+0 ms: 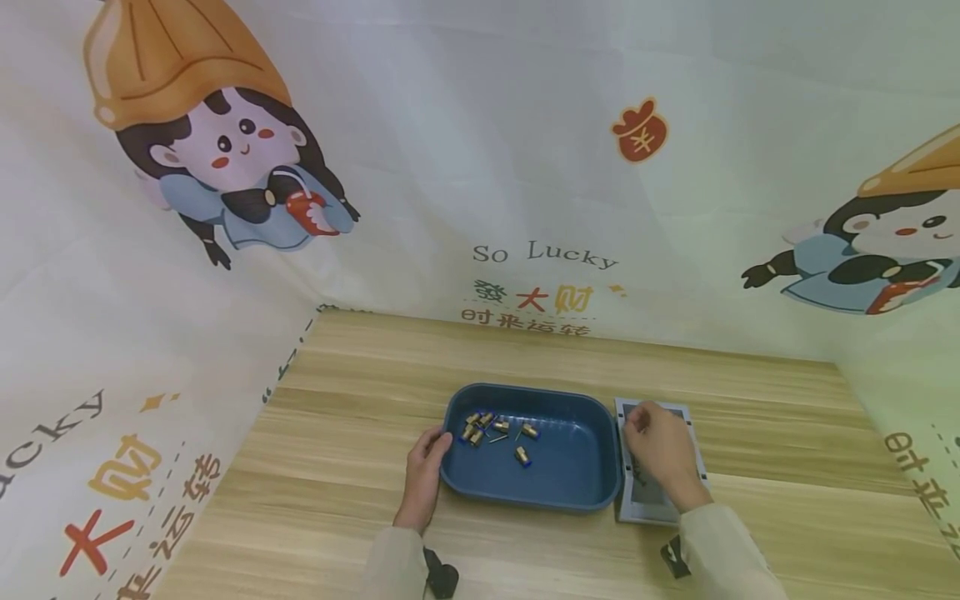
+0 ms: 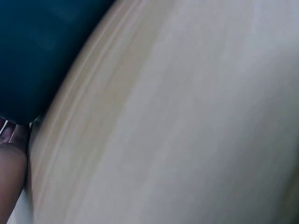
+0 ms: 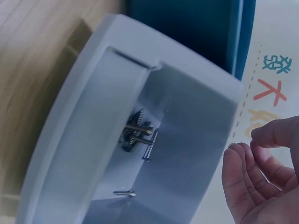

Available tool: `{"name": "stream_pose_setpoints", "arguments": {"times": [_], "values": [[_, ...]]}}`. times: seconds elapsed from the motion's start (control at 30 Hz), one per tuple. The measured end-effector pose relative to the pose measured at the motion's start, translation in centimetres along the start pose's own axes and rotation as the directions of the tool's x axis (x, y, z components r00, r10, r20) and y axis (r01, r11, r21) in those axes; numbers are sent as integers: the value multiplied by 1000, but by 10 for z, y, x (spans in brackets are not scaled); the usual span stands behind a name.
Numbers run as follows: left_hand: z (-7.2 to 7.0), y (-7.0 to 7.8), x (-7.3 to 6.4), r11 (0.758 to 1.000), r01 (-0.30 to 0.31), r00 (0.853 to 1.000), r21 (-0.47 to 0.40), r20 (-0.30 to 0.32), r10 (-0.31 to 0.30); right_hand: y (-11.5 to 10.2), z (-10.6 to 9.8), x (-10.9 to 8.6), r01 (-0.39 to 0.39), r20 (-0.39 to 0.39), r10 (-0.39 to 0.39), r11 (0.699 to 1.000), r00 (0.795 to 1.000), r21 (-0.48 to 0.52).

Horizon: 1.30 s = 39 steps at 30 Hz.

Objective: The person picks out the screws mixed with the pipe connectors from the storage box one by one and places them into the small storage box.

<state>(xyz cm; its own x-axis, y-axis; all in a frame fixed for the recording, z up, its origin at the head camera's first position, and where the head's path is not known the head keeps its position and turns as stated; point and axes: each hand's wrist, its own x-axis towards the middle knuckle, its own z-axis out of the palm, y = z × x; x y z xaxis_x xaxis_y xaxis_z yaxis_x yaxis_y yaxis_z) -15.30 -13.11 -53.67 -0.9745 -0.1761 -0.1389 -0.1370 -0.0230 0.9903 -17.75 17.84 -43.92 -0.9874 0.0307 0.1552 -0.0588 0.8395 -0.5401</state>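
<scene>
My left hand (image 1: pixel 424 473) grips the left end of a blue plastic tray (image 1: pixel 525 497), thumb at the rim; the tray's side (image 2: pixel 51 51) also fills a corner of the left wrist view. Several brass push-in fittings (image 1: pixel 522 456) with blue ends lie in the tray, mostly at its left, with a thin screw (image 1: pixel 498 438) among them. Over the grey box (image 3: pixel 196 107) on the tray's right, my right hand (image 1: pixel 663 446) hovers with loosely curled fingers. Thumb and fingertips come close together, and nothing shows between them. Several screws (image 3: pixel 140 133) lie inside the box.
Tray and box stand side by side on a wood-grain table (image 1: pixel 315 467). A printed cloth (image 1: pixel 420 167) rises behind the table and along both sides. Black wrist straps (image 1: pixel 441 575) show near the sleeves.
</scene>
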Motion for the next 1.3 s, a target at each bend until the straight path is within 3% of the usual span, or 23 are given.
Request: {"name": "stream_pose_setpoints", "arguments": {"times": [0.23, 0.7, 0.97, 1.3], "values": [[-1, -2, 1, 1000, 6, 1000, 1, -1, -6, -11, 5, 2, -16, 17, 16, 999, 1000, 46], [-1, 0, 0, 1000, 2, 1000, 18, 4, -2, -34, 23, 4, 35, 2, -36, 996, 999, 84], [-1, 1, -2, 1000, 9, 1000, 2, 14, -9, -39, 38, 3, 75, -4, -75, 992, 997, 105], [-1, 0, -1, 1000, 12, 1000, 7, 9, -12, -46, 61, 3, 69, 12, -71, 991, 997, 113]]}}
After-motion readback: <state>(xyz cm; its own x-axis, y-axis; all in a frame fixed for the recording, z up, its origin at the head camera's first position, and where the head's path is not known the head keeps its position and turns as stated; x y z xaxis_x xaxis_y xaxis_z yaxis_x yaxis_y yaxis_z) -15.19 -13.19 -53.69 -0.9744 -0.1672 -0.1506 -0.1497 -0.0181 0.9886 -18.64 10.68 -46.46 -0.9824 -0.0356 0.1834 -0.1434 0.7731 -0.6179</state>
